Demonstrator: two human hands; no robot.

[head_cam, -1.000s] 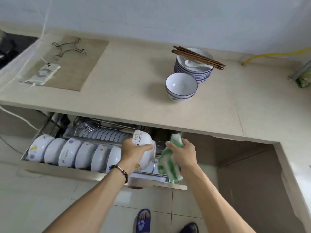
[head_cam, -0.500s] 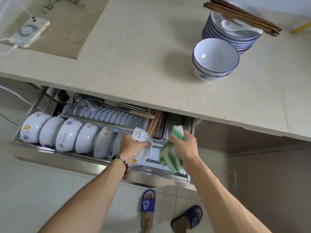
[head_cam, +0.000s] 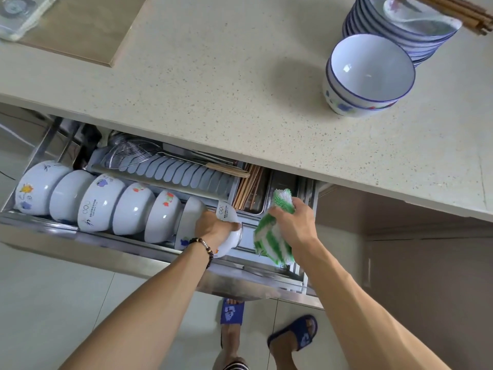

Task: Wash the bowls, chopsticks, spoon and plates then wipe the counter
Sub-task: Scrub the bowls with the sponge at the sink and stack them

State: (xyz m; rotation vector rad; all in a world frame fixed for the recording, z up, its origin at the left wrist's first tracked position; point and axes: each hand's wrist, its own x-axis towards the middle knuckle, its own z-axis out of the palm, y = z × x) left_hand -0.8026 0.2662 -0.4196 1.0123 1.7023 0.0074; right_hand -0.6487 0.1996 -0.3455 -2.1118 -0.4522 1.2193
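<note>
My left hand [head_cam: 213,227] grips a white bowl [head_cam: 230,217] with printed rings, tipped on its side at the right end of a row of several white bowls [head_cam: 101,204] standing in the pulled-out drawer rack [head_cam: 149,259]. My right hand [head_cam: 293,222] holds a green-and-white striped cloth [head_cam: 269,240] just to the right of that bowl, above the drawer. On the counter [head_cam: 213,76] stand two nested blue-rimmed bowls [head_cam: 369,73]. Behind them is a stack of blue-rimmed plates [head_cam: 394,28] with a white spoon [head_cam: 410,14] and brown chopsticks [head_cam: 469,12] on top.
The drawer also holds a wire skimmer [head_cam: 130,153], a plate rack and a tray of chopsticks [head_cam: 249,189]. A wooden board [head_cam: 82,28] with a plastic-wrapped item lies at the counter's far left. My feet in blue slippers [head_cam: 293,332] stand on the tiled floor below.
My head has moved closer and lower over the drawer. My left hand has lowered the bowl down into the row at the rack's right end. The right hand kept the cloth beside it.
</note>
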